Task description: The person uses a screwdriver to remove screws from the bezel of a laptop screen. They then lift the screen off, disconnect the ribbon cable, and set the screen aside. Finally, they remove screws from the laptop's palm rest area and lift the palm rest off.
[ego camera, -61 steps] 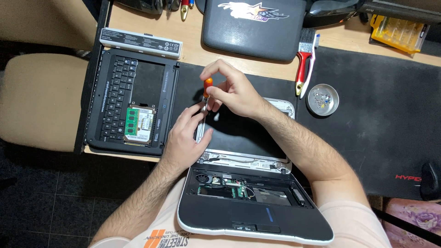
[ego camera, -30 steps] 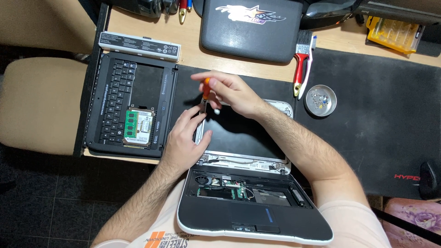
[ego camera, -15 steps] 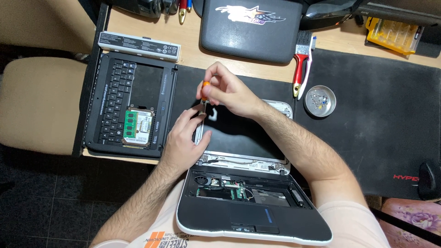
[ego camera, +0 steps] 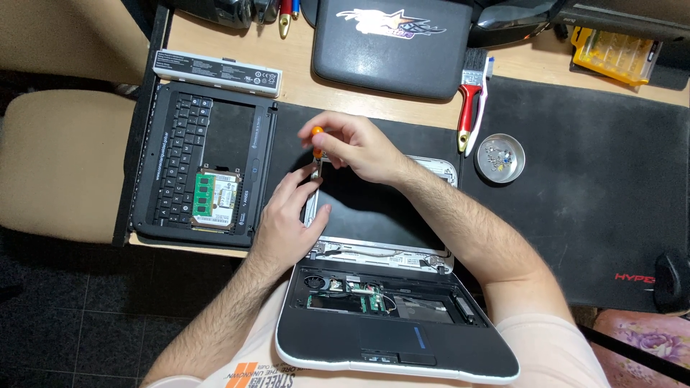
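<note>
The table (ego camera: 359, 97) carries a wide black mat (ego camera: 589, 201), and across the mat's near edge and the person's lap lies an opened small laptop (ego camera: 392, 302), its keyboard deck removed so the fan and circuit boards show, its dark screen panel (ego camera: 374, 208) folded flat away from the body. To its left lies the detached black keyboard tray (ego camera: 180, 151) with a green memory module on a hard drive (ego camera: 214, 197), and a white battery pack (ego camera: 215, 72) just beyond it. A dark zipped case (ego camera: 392, 47) sits at the far side, with a red-handled paintbrush (ego camera: 471, 100) and a small round metal dish of screws (ego camera: 501, 156) to the right of the screen. The left hand (ego camera: 287, 223) rests on the screen's left bezel, fingers spread and pressing flat, holding nothing. The right hand (ego camera: 356, 147) has its fingers pinched shut around a small orange-capped screwdriver (ego camera: 316, 147), which stands nearly upright, cap up and tip down at the bezel's upper left corner, just beyond the left fingertips. The right hand is the one on the tool; the left steadies the frame directly beside the tip.
</note>
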